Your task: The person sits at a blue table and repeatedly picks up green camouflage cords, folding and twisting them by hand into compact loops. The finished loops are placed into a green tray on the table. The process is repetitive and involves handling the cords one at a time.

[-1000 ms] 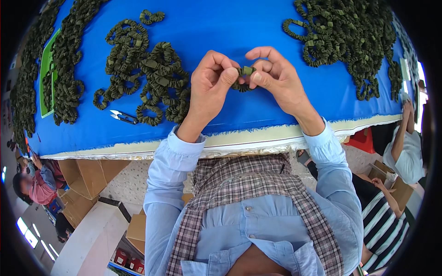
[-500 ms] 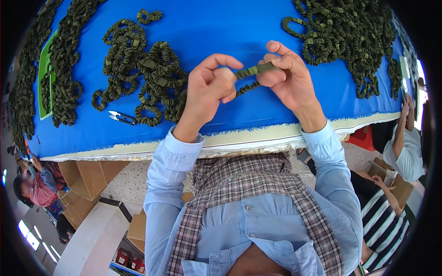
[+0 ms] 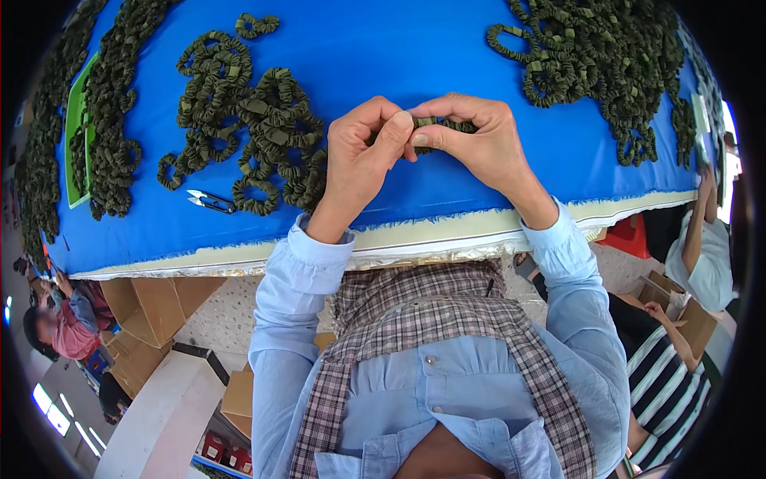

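Between my hands is a dark green scrunchie (image 3: 456, 126), mostly covered by the fingers. My left hand (image 3: 369, 152) is closed on it, thumb pressed against the forefinger. My right hand (image 3: 483, 142) pinches the same scrunchie between thumb and fingers, its fingertips touching the left ones. Both hands are above the blue tabletop (image 3: 447, 185) near its front edge. Just left of my left hand lies a pile of dark green scrunchies (image 3: 275, 136), with small thread snips (image 3: 211, 201) beside its near end.
A larger scrunchie heap (image 3: 606, 72) covers the far right. At the left, more scrunchies (image 3: 112, 104) lie around a green tray (image 3: 76, 132). Cardboard boxes (image 3: 152, 311) stand below the table's left side. Other people sit at both sides, one in a striped top (image 3: 662, 383).
My hands have come together. My right hand has moved left and closed over the scrunchie, which was stretched between both hands and is now mostly hidden.
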Motion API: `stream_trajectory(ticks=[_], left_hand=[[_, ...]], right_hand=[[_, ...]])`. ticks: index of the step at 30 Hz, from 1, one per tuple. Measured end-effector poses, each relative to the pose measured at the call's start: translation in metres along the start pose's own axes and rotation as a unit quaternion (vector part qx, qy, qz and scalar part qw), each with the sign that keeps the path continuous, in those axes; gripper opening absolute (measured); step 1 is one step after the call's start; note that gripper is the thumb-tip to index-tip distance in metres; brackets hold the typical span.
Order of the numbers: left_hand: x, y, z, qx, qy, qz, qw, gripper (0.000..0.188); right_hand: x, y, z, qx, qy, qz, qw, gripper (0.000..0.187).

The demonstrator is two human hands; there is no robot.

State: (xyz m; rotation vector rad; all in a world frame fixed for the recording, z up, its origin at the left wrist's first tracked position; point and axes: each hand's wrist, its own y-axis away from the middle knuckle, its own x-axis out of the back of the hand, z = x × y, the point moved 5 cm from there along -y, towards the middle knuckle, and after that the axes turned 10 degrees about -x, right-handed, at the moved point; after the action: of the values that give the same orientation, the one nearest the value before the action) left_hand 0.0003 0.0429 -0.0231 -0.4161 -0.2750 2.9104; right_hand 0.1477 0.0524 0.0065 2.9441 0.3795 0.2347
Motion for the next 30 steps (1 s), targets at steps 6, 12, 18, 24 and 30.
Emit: stream_trajectory(ticks=[6, 12, 18, 24, 30], left_hand=[[0.006, 0.000, 0.000, -0.044, 0.030, 0.047, 0.997, 0.024], [0.018, -0.005, 0.005, -0.026, 0.196, 0.131, 0.971, 0.023], [0.001, -0.003, 0.006, 0.048, -0.013, -0.031, 0.998, 0.009], [0.007, -0.003, 0.003, 0.029, 0.014, 0.018, 0.999, 0.012], [0.004, -0.002, 0.005, 0.038, -0.004, 0.036, 0.999, 0.016]], right_hand=[[0.005, -0.002, 0.006, 0.014, -0.021, 0.009, 1.000, 0.013], [0.024, -0.007, 0.004, -0.031, -0.084, -0.049, 0.995, 0.013], [0.014, -0.002, 0.002, -0.041, -0.138, -0.084, 0.986, 0.031], [0.012, -0.001, 0.003, -0.040, -0.099, -0.053, 0.993, 0.024], [0.003, 0.001, -0.005, 0.036, 0.092, -0.008, 0.995, 0.018]])
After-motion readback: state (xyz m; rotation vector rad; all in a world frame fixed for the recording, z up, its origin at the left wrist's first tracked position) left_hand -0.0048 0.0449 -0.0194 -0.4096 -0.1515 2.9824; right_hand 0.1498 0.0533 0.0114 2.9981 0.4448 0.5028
